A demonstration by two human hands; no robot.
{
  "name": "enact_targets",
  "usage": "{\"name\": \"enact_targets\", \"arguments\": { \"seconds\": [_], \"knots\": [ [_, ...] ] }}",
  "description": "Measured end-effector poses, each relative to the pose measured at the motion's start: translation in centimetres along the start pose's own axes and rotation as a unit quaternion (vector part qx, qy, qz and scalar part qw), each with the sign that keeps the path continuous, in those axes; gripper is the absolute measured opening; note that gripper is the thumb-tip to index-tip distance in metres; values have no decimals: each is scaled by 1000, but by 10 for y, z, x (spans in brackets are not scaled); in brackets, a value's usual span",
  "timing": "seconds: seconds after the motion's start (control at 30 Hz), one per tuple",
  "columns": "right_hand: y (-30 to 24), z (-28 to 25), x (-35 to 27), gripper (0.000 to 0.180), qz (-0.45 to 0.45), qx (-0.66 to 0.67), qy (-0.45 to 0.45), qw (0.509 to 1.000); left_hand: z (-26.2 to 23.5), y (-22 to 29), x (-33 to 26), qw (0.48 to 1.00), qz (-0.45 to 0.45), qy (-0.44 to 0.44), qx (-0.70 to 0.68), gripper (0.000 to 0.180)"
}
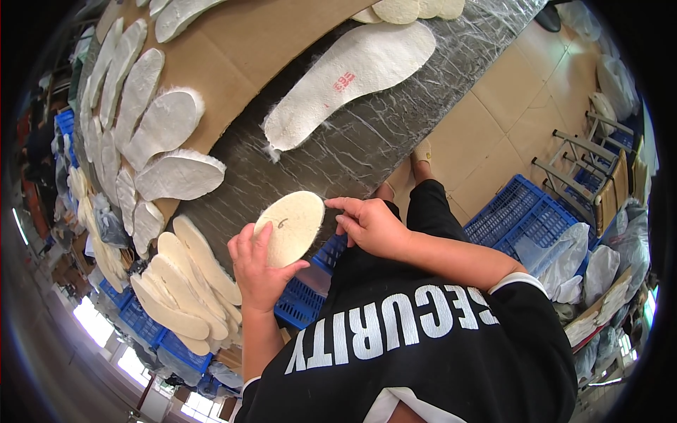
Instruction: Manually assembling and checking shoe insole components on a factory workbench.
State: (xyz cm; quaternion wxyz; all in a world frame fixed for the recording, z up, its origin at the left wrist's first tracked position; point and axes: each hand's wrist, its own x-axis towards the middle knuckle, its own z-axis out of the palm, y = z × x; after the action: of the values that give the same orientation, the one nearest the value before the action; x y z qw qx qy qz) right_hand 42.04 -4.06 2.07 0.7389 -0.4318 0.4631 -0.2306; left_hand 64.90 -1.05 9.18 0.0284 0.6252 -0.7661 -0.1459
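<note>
A cream felt insole (295, 224) with a small dark mark is held up over the table's near edge. Seen end-on, it looks like an oval. My left hand (262, 273) grips its lower left side, thumb on the face and fingers along the edge. At its right edge is the index fingertip of my right hand (374, 227). That hand's other fingers are curled, and whether they pinch anything is hidden. Farther off, a large white fleecy insole (352, 81) with a red stamp lies flat on the plastic-covered table (240, 151).
Several white fleecy insoles (166, 123) fan out on brown cardboard (240, 53) at the left. Cream insoles (180, 282) are stacked nearer me. More cream insoles (398, 10) lie at the far edge. Blue crates (518, 211) and a metal-framed stool (582, 166) stand at the right.
</note>
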Motion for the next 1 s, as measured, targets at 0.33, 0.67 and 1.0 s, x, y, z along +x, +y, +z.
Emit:
{"name": "enact_targets", "arguments": {
  "seconds": [0.33,0.67,1.0],
  "knots": [
    [-3,-2,0,31,2,-11,-7,1000,2,1,3,1000,-4,-11,-3,88],
    [-3,-1,-4,34,22,8,1,1000,1,4,6,1000,-10,-24,6,87],
    [-2,-4,6,27,-234,-202,77,948,0,7,9,999,-25,-33,8,87]
  ]
}}
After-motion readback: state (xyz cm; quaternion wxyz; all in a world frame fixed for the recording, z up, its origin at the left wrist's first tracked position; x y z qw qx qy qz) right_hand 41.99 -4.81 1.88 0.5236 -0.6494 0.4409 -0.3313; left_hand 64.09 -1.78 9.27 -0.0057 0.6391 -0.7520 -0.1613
